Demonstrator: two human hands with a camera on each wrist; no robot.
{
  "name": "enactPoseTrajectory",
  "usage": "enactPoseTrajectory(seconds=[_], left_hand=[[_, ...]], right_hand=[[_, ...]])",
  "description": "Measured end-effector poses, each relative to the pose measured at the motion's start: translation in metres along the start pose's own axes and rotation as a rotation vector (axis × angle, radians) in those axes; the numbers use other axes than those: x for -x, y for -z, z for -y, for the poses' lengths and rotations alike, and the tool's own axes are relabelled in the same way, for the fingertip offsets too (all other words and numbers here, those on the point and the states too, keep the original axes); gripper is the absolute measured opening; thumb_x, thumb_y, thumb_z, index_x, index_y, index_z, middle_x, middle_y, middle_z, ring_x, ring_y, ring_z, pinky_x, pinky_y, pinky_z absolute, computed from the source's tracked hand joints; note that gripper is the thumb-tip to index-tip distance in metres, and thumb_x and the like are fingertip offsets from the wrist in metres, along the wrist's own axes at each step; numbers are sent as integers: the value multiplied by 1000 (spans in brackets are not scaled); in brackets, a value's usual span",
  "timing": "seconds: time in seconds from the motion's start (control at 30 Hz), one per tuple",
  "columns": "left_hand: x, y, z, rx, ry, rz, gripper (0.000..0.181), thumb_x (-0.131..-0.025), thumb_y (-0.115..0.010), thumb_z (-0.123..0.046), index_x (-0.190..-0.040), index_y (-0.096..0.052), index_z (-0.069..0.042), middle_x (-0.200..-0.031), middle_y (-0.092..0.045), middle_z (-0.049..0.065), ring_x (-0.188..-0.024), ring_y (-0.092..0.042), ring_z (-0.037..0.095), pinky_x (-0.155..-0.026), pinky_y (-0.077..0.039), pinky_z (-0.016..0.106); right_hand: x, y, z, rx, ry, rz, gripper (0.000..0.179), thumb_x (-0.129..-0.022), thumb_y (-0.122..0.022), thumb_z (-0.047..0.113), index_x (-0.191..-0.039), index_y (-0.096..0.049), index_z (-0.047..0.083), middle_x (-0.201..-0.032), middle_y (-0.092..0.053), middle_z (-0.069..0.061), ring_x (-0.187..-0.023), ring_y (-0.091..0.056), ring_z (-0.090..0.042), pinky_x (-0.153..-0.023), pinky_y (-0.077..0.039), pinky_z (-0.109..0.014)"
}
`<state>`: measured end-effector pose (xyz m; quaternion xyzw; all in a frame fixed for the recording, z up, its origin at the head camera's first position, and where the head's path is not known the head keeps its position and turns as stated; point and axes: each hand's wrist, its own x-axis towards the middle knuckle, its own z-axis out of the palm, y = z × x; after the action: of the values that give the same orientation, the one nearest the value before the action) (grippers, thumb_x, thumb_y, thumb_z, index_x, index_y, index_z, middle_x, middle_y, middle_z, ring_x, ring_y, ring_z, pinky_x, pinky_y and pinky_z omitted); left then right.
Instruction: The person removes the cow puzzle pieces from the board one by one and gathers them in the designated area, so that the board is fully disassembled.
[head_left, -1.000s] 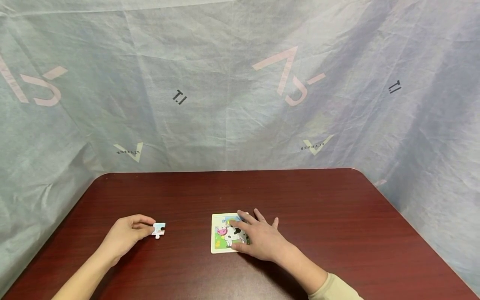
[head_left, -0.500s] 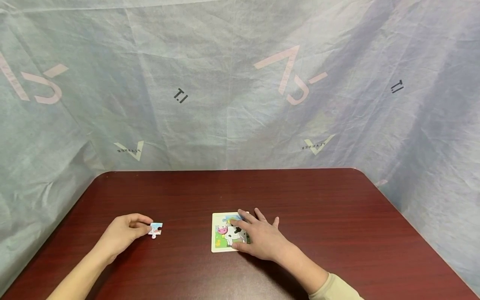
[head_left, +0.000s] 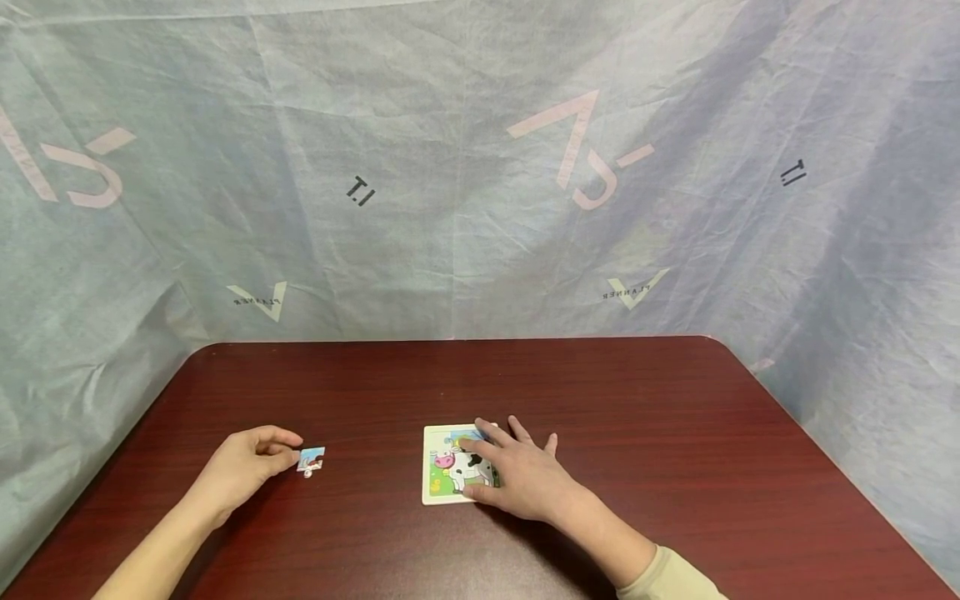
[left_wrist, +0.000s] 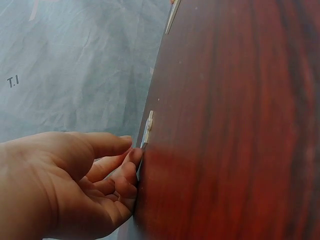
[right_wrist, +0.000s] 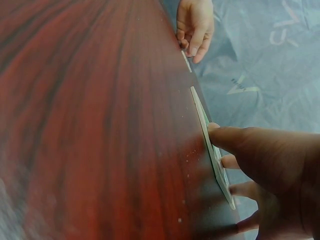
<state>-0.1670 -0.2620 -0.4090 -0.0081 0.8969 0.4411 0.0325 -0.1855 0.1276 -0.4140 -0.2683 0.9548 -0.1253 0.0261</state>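
Note:
On the left half of the table, a small jigsaw piece (head_left: 311, 459) with blue, white and reddish print lies flat. My left hand (head_left: 236, 471) is right beside it, thumb and index fingertips at its left edge; in the left wrist view the thumb (left_wrist: 117, 143) stands a little apart from it. Near the middle lies a square cow puzzle (head_left: 459, 475) in a pale frame, with a plain cream patch at its upper left. My right hand (head_left: 525, 475) rests on its right side, fingers spread, hiding that part.
Both things lie on a dark red wood-grain table (head_left: 375, 542) with rounded far corners. A grey printed cloth (head_left: 450, 167) hangs behind it and along both sides.
My left hand and the jigsaw piece have shifted slightly left; the thumb has drawn back to the piece's edge. The right hand and cow puzzle have stayed in place.

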Motion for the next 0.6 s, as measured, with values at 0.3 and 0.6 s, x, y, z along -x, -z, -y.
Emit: enactPoseTrajectory(seconds=[0.3,0.6], left_hand=[[0,-4,-6,12,-10,-7,28,-95,-70,-16,-118,-67,0,-95,-68,4,-83,-53,16,-67,-43,28],[-1,-17,-25,76,-56,29,26,-95,-70,-14,-117,-67,0,-91,-69,7,-79,-61,19,-66,-47,31]], right_hand=[[-1,-1,0,-10,-35,-30,76,-89,-69,59,-151,-47,19,-159,-40,1,-145,-32,-44,-92,-22,-87],[-1,-2,0,-1,-38,-27,75,-89,-68,59,-150,-49,19,-159,-39,2,-145,-31,-43,-92,-22,-86]])
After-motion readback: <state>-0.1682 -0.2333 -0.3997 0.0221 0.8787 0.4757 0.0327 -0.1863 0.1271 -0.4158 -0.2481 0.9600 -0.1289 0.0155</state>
